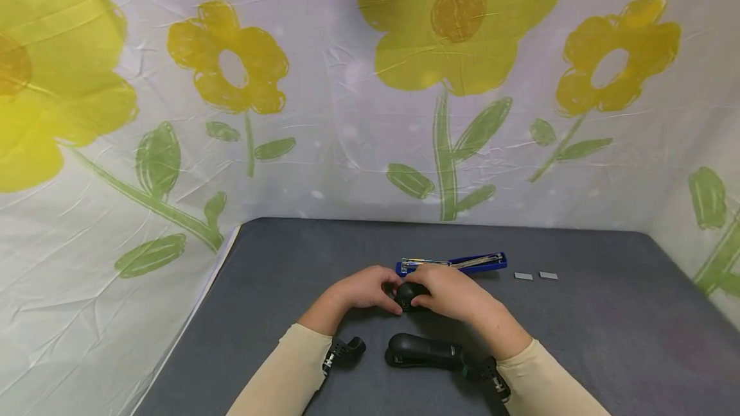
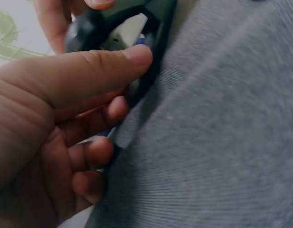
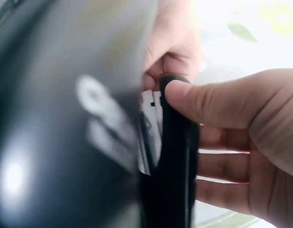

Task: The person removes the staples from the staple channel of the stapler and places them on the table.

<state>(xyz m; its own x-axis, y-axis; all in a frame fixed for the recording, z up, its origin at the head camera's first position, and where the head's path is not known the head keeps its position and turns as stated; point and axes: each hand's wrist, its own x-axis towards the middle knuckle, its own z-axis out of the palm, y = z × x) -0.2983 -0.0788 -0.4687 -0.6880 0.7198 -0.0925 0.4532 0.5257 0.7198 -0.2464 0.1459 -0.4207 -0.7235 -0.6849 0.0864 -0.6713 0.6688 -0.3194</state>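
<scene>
Near the middle of the table, my two hands hold a small black stapler (image 1: pixel 408 293), seen nearly end-on in the head view. My left hand (image 1: pixel 365 289) grips it from the left; in the left wrist view the thumb lies across its black edge with fingers curled behind. From the right, my right hand (image 1: pixel 449 290) pinches its narrow black arm (image 3: pixel 177 142) between thumb and fingers. Bright metal (image 3: pixel 151 118) shows beside that arm. Just behind the hands lies an opened blue stapler (image 1: pixel 480 264), partly covered by the right hand.
A second black stapler (image 1: pixel 424 352) lies in front, close to the right wrist's camera (image 1: pixel 494 377). Two small staple strips, a left one (image 1: pixel 523 276) and a right one (image 1: pixel 548 275), lie right of the blue stapler. A flowered cloth (image 1: pixel 324 146) hangs behind the grey table (image 1: pixel 590 339).
</scene>
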